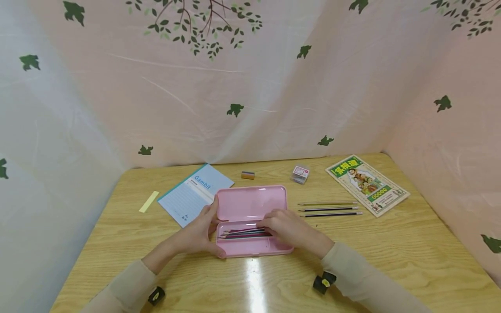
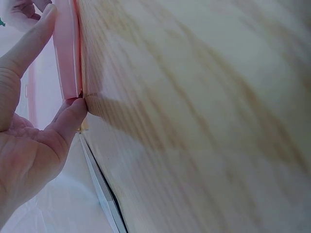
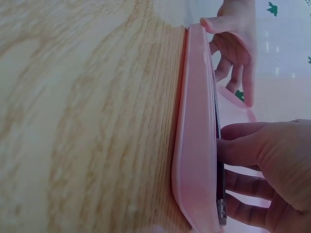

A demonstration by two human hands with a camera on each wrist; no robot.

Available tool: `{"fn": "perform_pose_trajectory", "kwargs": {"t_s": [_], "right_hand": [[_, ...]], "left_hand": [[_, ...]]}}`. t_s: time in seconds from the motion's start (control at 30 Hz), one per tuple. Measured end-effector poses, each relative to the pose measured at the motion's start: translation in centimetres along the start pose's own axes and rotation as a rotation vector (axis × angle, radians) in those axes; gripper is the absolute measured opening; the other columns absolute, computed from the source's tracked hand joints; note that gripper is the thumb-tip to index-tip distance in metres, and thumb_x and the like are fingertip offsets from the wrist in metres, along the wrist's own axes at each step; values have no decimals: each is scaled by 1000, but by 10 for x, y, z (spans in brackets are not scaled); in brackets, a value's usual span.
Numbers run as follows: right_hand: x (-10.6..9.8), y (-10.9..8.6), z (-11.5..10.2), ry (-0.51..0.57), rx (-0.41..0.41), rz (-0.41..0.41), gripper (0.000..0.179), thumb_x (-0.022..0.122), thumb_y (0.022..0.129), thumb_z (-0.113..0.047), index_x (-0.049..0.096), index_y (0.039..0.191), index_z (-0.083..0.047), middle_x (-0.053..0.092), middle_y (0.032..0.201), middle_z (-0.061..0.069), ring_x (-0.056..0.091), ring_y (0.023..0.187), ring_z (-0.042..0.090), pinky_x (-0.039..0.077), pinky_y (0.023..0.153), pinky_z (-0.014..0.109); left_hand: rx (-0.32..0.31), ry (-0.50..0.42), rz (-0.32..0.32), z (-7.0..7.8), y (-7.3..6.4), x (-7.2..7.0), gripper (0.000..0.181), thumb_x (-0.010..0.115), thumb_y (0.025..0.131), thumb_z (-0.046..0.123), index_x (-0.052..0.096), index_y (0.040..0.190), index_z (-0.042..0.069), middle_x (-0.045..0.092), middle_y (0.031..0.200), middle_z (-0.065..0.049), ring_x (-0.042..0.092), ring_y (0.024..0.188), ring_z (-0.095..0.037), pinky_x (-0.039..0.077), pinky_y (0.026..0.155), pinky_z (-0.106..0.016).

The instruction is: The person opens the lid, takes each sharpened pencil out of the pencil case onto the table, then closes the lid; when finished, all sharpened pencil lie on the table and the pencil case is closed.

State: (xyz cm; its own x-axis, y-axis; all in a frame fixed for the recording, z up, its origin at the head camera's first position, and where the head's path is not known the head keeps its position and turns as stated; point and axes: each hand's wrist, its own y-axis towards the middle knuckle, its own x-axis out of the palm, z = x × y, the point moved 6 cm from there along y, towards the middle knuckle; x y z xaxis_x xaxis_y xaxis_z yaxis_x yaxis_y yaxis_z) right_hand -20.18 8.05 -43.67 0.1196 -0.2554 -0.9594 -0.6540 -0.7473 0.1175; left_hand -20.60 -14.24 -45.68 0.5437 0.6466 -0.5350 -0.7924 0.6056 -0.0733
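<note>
A pink pencil case (image 1: 244, 248) lies on the table with its lid (image 1: 250, 203) raised behind it. Several dark pencils (image 1: 238, 234) lie side by side in its rear part. My left hand (image 1: 197, 230) grips the case's left end, thumb at the front corner and fingers by the hinge side. My right hand (image 1: 285, 226) reaches into the right part of the case, fingers bent over the pencils. In the right wrist view, its thumb and fingers hold a dark pencil (image 3: 221, 189) with a metal ferrule along the case wall. The fingertips are partly hidden.
Three pencils (image 1: 330, 209) lie right of the case, beside an illustrated booklet (image 1: 368, 184). Behind stand a small clear box (image 1: 299, 174) and an orange-and-dark block (image 1: 248, 175). A blue notebook (image 1: 192, 195) and a yellow strip (image 1: 149, 201) lie left. A curtain (image 1: 266, 130) borders the table.
</note>
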Motion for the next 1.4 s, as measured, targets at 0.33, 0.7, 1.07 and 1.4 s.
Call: {"fn": "perform_pose_trajectory", "kwargs": {"t_s": [0.33,0.7,1.07,1.4], "right_hand": [[-1,-1,2,13,-3,-1,24,73,93,-6,78,115,-14,74,99,-3,68,88,9,59,81,27],[-1,-4,1,15,-32,24,22,75,92,-6,78,112,-13,73,96,-3,67,87,10,58,78,28],[-3,-8,3,5,7,10,28,75,90,-2,78,115,-15,73,101,-3,67,90,10,58,80,28],[-4,-13,8,27,30,0,31,76,90,-3,77,119,-14,72,103,-1,66,91,10,59,81,26]], "left_hand": [[18,-11,0,-2,1,0,154,100,63,27,-19,160,16,26,144,-19,54,123,-24,38,114,-36],[6,9,6,-1,0,1,153,100,63,28,-17,161,13,26,146,-18,54,124,-23,37,115,-36],[7,9,7,1,-1,0,153,100,63,28,-17,160,14,27,144,-18,53,124,-23,36,115,-37],[-2,-13,0,1,-1,0,151,99,65,26,-18,160,14,23,148,-19,54,124,-24,36,115,-37]]}}
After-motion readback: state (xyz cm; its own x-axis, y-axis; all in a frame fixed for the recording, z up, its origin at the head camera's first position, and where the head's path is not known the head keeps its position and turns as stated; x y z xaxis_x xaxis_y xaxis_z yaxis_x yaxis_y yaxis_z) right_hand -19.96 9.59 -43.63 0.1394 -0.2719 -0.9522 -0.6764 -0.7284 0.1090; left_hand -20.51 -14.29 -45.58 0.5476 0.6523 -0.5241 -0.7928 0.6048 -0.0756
